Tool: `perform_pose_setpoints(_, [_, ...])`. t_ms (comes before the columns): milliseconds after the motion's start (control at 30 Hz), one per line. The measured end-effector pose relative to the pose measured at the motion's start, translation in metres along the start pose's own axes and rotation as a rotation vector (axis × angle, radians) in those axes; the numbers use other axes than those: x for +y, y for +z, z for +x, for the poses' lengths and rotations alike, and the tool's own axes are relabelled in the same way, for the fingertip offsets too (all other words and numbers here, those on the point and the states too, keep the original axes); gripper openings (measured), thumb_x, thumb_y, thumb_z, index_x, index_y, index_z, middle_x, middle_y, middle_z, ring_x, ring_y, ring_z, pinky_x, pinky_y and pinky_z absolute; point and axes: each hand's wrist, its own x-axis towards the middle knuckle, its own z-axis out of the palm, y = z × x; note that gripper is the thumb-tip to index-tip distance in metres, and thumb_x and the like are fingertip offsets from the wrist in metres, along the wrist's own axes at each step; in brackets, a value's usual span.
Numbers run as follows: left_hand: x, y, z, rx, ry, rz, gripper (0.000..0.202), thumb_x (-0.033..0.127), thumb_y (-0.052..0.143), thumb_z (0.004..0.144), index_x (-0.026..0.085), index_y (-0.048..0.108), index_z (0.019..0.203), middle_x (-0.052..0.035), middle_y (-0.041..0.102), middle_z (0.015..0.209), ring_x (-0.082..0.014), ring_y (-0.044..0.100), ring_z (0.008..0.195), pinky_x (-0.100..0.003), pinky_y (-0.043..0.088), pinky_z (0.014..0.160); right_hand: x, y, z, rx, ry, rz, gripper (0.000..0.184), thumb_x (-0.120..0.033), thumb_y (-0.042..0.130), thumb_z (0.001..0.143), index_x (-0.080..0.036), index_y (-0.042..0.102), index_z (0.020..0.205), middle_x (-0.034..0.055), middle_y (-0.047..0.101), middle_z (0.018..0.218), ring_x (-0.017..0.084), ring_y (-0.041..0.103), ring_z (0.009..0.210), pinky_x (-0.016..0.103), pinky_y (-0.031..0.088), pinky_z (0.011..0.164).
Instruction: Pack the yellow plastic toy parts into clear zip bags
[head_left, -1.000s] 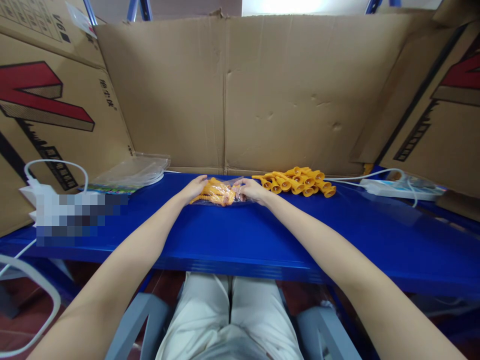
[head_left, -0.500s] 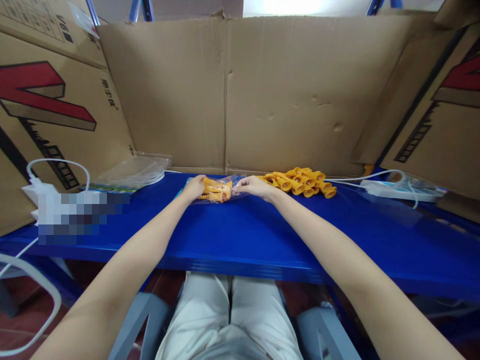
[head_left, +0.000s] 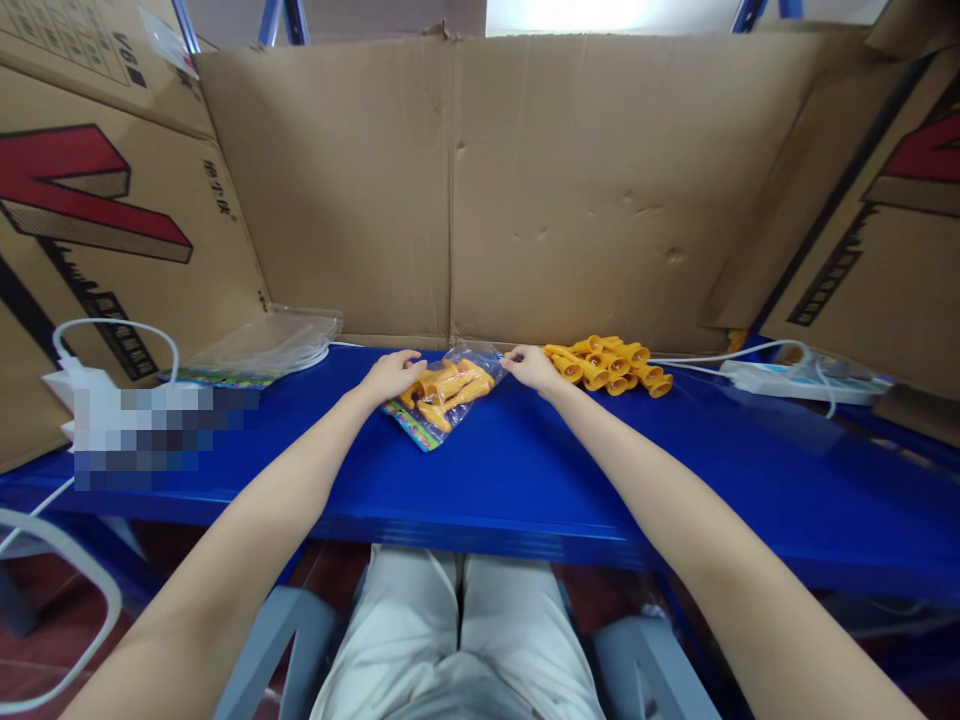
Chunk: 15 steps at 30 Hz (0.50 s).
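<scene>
A clear plastic bag with yellow plastic horn-shaped pieces inside lies slanted on the blue table. Its colourful printed header strip points toward me at the lower left. My right hand pinches the bag's far right corner between thumb and fingertips. At the bag's left side is my left hand, fingers stretched out and slightly apart, touching or just over the yellow pieces. Just past my right hand sits a heap of loose yellow horn-shaped pieces, partly hidden by that hand.
Flat clear bags with printed strips are stacked at the back left. A white power strip with cables lies at the right. Cardboard panels wall the blue table at the back and sides. White plugs and a cable stand at far left.
The bag has turned, its printed strip swinging toward me, and the yellow pieces have spread inside it. My left hand has loosened its grasp; my right hand has shifted slightly right.
</scene>
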Motion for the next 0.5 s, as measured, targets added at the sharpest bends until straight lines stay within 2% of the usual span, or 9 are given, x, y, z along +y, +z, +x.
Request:
perform_pose_setpoints(67, [0.004,-0.003,-0.001,0.002,-0.013,0.043,0.047,0.039,0.054,0.077,0.015,0.067,0.115,-0.0108,0.072,0.098,-0.0299,0.063,0.101,-0.035,0.043,0.095,0.005,0.005,0.003,0.053,0.039,0.051,0.006,-0.024,0.059,0.076,-0.018,0.06,0.078,0.0064,0.066,0.09,0.017,0.061,0.089,0.026,0.045,0.079])
perform_pose_setpoints(133, [0.008,-0.005,-0.002,0.007,-0.032,0.06,0.044,0.035,0.055,0.077,0.015,0.068,0.114,-0.0096,0.073,0.092,-0.029,0.065,0.097,-0.034,0.044,0.092,0.008,0.009,0.006,0.108,0.11,0.124,0.017,-0.026,0.063,0.074,-0.017,0.058,0.089,0.0084,0.064,0.098,0.017,0.06,0.093,0.027,0.046,0.081])
perform_pose_setpoints(200, [0.013,-0.006,-0.003,0.016,-0.053,0.078,0.041,0.032,0.054,0.078,0.016,0.068,0.113,-0.0092,0.073,0.092,-0.0278,0.066,0.094,-0.033,0.046,0.09,0.011,0.011,0.01,0.143,0.177,0.207,0.028,-0.028,0.066,0.073,-0.017,0.055,0.096,0.0099,0.062,0.103,0.018,0.06,0.094,0.028,0.047,0.081])
perform_pose_setpoints(267, [0.019,-0.007,-0.005,0.004,-0.094,0.088,0.04,0.03,0.054,0.079,0.016,0.066,0.115,-0.0089,0.073,0.095,-0.0248,0.068,0.088,-0.031,0.049,0.084,0.013,0.012,0.012,0.157,0.206,0.254,0.029,-0.027,0.065,0.073,-0.017,0.053,0.097,0.0097,0.062,0.103,0.018,0.06,0.094,0.029,0.047,0.082])
perform_pose_setpoints(400, [0.032,-0.011,-0.01,-0.158,-0.263,-0.073,0.05,0.028,0.052,0.084,0.014,0.049,0.132,-0.0125,0.069,0.107,-0.0174,0.068,0.062,-0.028,0.053,0.062,0.016,0.012,0.014,0.179,0.08,0.123,0.02,-0.023,0.062,0.075,-0.019,0.052,0.092,0.0081,0.062,0.101,0.019,0.059,0.095,0.032,0.045,0.086])
perform_pose_setpoints(500, [0.039,-0.015,-0.01,-0.303,-0.37,-0.202,0.049,0.028,0.053,0.085,0.013,0.046,0.131,-0.0171,0.065,0.112,-0.0142,0.065,0.053,-0.026,0.052,0.054,0.014,0.012,0.011,0.186,-0.048,-0.007,0.014,-0.02,0.058,0.077,-0.019,0.052,0.089,0.0096,0.063,0.1,0.021,0.059,0.095,0.034,0.045,0.087])
